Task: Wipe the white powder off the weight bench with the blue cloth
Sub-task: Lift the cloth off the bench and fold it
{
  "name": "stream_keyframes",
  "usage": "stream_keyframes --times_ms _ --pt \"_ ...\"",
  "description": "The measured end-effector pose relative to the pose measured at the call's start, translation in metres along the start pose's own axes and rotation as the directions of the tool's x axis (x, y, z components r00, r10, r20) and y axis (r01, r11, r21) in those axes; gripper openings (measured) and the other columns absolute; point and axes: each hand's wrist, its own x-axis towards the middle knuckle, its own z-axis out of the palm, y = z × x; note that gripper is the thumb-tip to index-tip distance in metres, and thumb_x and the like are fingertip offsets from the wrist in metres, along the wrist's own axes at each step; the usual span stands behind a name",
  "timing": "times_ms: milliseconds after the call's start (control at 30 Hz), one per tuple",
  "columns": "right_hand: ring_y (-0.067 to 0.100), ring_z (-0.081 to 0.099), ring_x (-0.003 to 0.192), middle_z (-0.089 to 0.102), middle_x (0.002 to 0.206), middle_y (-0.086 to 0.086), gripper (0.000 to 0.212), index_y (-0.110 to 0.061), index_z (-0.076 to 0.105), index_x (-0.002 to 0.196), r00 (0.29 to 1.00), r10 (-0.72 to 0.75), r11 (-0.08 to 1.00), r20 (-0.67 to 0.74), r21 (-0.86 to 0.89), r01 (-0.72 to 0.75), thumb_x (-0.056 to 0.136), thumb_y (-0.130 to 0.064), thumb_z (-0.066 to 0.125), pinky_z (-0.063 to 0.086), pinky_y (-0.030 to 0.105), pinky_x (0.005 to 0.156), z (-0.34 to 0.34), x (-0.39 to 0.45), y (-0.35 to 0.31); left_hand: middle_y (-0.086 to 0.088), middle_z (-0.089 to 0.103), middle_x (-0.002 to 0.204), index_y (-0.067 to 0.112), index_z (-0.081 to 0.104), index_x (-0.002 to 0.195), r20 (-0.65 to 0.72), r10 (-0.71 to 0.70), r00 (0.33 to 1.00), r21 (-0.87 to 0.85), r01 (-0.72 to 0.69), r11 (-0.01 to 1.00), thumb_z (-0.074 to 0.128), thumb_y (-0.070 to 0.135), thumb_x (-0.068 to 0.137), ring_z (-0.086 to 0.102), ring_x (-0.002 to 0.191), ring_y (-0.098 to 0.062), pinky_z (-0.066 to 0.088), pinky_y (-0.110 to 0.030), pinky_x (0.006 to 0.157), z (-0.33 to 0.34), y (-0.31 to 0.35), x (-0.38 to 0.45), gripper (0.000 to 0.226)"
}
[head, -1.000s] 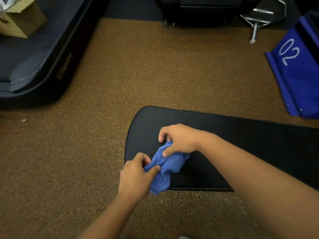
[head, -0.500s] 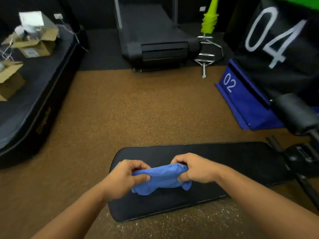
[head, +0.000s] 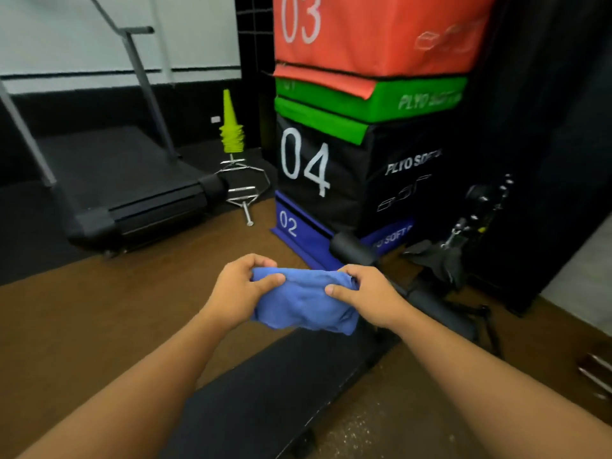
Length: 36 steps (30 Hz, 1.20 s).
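Fingers [head: 265,281] of the left hand [head: 240,293] pinch one end of the blue cloth [head: 303,303], and the right hand [head: 367,294] pinches the other end, thumbs on top. Bunched between both hands, the cloth is held in the air above the black weight bench [head: 281,385]. Behind stand stacked plyo boxes [head: 347,167] numbered 02, 04 and 03, with a treadmill [head: 126,190] to the left.
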Motion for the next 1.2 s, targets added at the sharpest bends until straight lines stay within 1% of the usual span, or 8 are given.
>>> stream_keyframes --times_ms 100,200,333,500,700,933,1100,1200 --pt "0.010 0.062 0.077 0.070 0.086 0.009 0.010 -0.009 0.067 0.090 0.979 0.057 0.994 -0.196 0.107 -0.037 0.084 -0.015 0.072 0.051 0.030 0.075 -0.058 -0.017 0.000 0.004 0.067 0.091 0.020 0.062 0.089 -0.052 0.046 0.998 -0.136 -0.053 0.989 0.071 0.012 0.083 0.061 0.083 -0.012 0.049 -0.022 0.077 0.062 0.043 0.024 0.014" --pt "0.016 0.066 0.086 0.070 0.092 0.006 0.009 -0.013 0.066 0.094 0.929 0.141 0.980 -0.341 0.182 -0.082 0.086 -0.017 0.069 0.053 0.033 0.079 -0.108 -0.034 0.017 0.011 0.063 0.096 0.026 0.057 0.095 -0.069 0.099 0.993 -0.112 -0.106 0.988 0.059 0.012 0.091 0.059 0.088 -0.008 0.043 -0.014 0.076 0.132 0.078 0.040 0.015" --pt "0.022 0.063 0.087 0.067 0.091 0.009 0.008 -0.013 0.063 0.091 0.814 0.216 0.972 -0.538 0.200 -0.125 0.090 -0.020 0.065 0.051 0.038 0.077 -0.156 -0.055 0.063 0.003 0.063 0.087 0.028 0.052 0.107 0.017 0.201 0.979 0.086 -0.202 0.976 0.046 0.021 0.097 0.057 0.078 -0.015 0.037 -0.029 0.066 0.221 0.105 0.059 0.013" --pt "0.019 0.061 0.081 0.064 0.084 0.005 0.010 -0.017 0.059 0.090 0.702 0.263 0.965 -0.662 0.176 -0.195 0.090 -0.026 0.063 0.049 0.039 0.074 -0.198 -0.074 0.131 -0.003 0.061 0.081 0.027 0.047 0.113 0.187 0.249 0.950 0.180 -0.283 0.942 0.044 0.025 0.098 0.058 0.078 -0.025 0.044 -0.040 0.071 0.313 0.096 0.089 0.015" --pt "0.002 0.059 0.082 0.063 0.087 -0.007 0.011 -0.023 0.059 0.096 0.662 0.318 0.947 -0.679 0.190 -0.260 0.088 -0.024 0.066 0.046 0.015 0.069 -0.200 -0.085 0.197 -0.002 0.056 0.073 0.024 0.043 0.100 0.266 0.125 0.956 0.208 -0.184 0.961 0.054 0.024 0.095 0.057 0.068 -0.019 0.039 -0.031 0.059 0.377 0.057 0.110 0.013" --pt "0.006 0.061 0.086 0.063 0.093 -0.005 0.014 -0.023 0.057 0.099 0.611 0.467 0.883 -0.639 0.306 -0.355 0.089 -0.027 0.065 0.048 0.019 0.070 -0.184 -0.079 0.259 0.000 0.055 0.070 0.020 0.050 0.089 0.370 0.047 0.928 0.254 -0.149 0.956 0.055 0.022 0.094 0.050 0.061 -0.008 0.035 -0.016 0.051 0.419 0.008 0.133 0.008" --pt "0.003 0.058 0.086 0.061 0.093 -0.007 0.012 -0.023 0.054 0.100 0.531 0.513 0.850 -0.674 0.316 -0.421 0.092 -0.029 0.060 0.041 0.010 0.063 -0.170 -0.067 0.294 0.002 0.058 0.071 0.022 0.051 0.087 0.426 0.051 0.903 0.304 -0.196 0.932 0.055 0.026 0.094 0.054 0.065 -0.009 0.036 -0.019 0.056 0.444 -0.020 0.155 0.009" --pt "0.009 0.058 0.086 0.060 0.094 -0.005 0.011 -0.023 0.052 0.100 0.521 0.505 0.842 -0.688 0.261 -0.472 0.093 -0.029 0.059 0.038 0.014 0.064 -0.162 -0.057 0.310 0.001 0.056 0.067 0.022 0.050 0.087 0.436 0.051 0.898 0.330 -0.212 0.920 0.055 0.026 0.095 0.053 0.062 -0.011 0.036 -0.022 0.056 0.454 -0.035 0.164 0.010"
